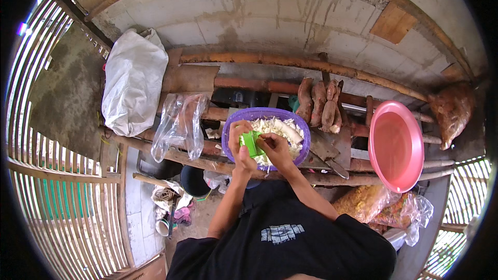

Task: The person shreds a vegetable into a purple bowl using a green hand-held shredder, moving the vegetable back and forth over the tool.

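Observation:
Over a purple plastic basin (pixel 307 140), my left hand (pixel 242 146) is closed around a bright green plastic tool (pixel 252 144), perhaps a grater. The fingers of my right hand (pixel 277 148) pinch or touch the tool's right side; whether they hold a small piece cannot be told. Pale shredded root (pixel 268 125) fills much of the basin, and a peeled piece of white root (pixel 288 130) lies on the shreds at the right.
Several unpeeled cassava-like roots (pixel 319 103) lie behind the basin on the bamboo rack. A knife (pixel 335 167) rests near the front pole (pixel 362 179). A pink basin (pixel 395 146) stands right; a clear plastic bag (pixel 180 126) and a white sack (pixel 134 83) are left.

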